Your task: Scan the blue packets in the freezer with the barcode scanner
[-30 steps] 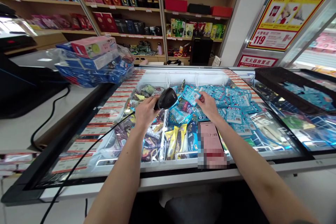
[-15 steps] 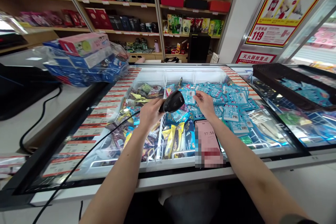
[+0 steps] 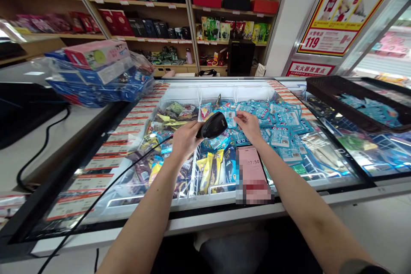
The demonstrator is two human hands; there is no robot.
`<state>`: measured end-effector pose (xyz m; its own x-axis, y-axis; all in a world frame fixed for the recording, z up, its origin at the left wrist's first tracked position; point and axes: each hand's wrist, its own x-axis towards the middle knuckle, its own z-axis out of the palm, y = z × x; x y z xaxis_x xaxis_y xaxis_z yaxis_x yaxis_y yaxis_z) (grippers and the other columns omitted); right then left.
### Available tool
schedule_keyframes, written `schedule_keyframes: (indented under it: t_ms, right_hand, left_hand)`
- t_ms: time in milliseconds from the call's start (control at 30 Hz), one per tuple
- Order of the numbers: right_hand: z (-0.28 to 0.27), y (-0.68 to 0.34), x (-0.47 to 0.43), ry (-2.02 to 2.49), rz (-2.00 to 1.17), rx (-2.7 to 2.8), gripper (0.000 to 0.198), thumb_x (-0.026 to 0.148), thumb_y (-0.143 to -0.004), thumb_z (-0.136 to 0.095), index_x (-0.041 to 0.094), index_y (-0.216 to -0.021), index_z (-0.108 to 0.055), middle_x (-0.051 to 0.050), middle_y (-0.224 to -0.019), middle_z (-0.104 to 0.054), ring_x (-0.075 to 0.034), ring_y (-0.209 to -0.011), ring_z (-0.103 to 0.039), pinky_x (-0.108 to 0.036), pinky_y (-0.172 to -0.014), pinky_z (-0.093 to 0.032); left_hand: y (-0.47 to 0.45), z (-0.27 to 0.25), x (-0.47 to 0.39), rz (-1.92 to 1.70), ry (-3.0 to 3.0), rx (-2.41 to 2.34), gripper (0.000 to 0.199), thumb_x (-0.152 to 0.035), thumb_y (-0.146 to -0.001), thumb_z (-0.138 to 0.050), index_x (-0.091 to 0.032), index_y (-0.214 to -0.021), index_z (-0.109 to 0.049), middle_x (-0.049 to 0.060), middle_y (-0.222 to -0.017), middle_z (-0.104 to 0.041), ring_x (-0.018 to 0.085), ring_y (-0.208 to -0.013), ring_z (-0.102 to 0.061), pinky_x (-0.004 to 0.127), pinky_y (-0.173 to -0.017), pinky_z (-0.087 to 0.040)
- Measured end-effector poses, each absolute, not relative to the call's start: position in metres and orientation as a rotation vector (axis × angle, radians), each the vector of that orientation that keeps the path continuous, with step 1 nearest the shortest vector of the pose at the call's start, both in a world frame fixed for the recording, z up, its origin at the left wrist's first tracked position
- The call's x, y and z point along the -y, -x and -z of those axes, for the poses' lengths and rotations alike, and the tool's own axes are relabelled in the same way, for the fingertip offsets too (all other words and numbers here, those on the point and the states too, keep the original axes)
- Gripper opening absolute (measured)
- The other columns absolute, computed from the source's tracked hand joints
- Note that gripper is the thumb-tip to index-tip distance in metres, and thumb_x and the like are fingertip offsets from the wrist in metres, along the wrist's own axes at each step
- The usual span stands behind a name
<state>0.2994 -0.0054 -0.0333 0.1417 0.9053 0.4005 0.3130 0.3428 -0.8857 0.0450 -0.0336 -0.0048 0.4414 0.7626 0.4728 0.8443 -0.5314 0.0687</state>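
- We judge the step in hand to be scanning: our left hand [image 3: 186,140] is wrapped around the handle of a black scanner [image 3: 214,125], its head turned toward a blue packet [image 3: 230,116].
- Our right hand [image 3: 248,125] pinches that packet by its near edge, between thumb and fingers.
- The packet lies just past the right fingertips, on their left, between them and the scanner head; we cannot tell whether packet and scanner touch.
- The next move, as we judge it, calls for a steady aim, with the pale printed label kept flat and uncovered.
- More blue packets [image 3: 284,136] lie heaped on the freezer [image 3: 224,217] glass beyond and right of our right hand; a phone [image 3: 252,169] rests nearer us.
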Motion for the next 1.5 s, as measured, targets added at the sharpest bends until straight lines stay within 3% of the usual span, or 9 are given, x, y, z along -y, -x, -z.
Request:
schedule_keyframes:
  t_ms: [467,900,1267,1500]
  right_hand:
    - [0.033,-0.299,0.007,1.214,-0.620,1.421,0.033,0.046,-0.073,-0.061,0.022,-0.096,-0.066,-0.003,-0.081,-0.066,-0.016,-0.061,-0.060,-0.030,-0.045,-0.052]
    - [0.030,-0.301,0.010,1.162,-0.614,1.369,0.033,0.043,-0.075,-0.061,0.020,-0.098,-0.065,-0.003,-0.081,-0.066,-0.012,-0.050,-0.056,-0.030,-0.046,-0.051]
    - [0.021,-0.339,0.005,1.268,-0.384,1.067,0.045,0.042,-0.075,-0.058,0.015,-0.111,-0.057,-0.004,-0.080,-0.064,-0.014,-0.058,-0.058,-0.028,-0.050,-0.049]
    - [0.024,-0.367,0.009,1.464,-0.080,1.082,0.035,0.036,-0.078,-0.054,0.015,-0.105,-0.061,-0.005,-0.079,-0.066,-0.017,-0.068,-0.060,-0.035,-0.075,-0.048]
  left_hand:
    - [-0.047,0.003,0.035,0.636,2.513,1.425,0.037,-0.023,-0.074,-0.061,-0.024,-0.111,-0.059,0.006,-0.098,-0.066,0.025,-0.095,-0.061,0.031,-0.069,-0.044]
    - [-0.046,0.007,0.033,0.652,2.489,1.370,0.036,-0.023,-0.076,-0.060,-0.023,-0.112,-0.059,0.006,-0.099,-0.066,0.025,-0.094,-0.060,0.032,-0.069,-0.043]
    - [-0.045,0.009,0.031,0.638,2.494,1.318,0.038,-0.023,-0.076,-0.059,-0.022,-0.113,-0.058,0.006,-0.098,-0.065,0.025,-0.093,-0.060,0.032,-0.070,-0.043]
    - [-0.045,0.011,0.032,0.649,2.509,1.340,0.036,-0.022,-0.076,-0.059,-0.024,-0.112,-0.059,0.006,-0.097,-0.065,0.025,-0.092,-0.060,0.032,-0.070,-0.042]
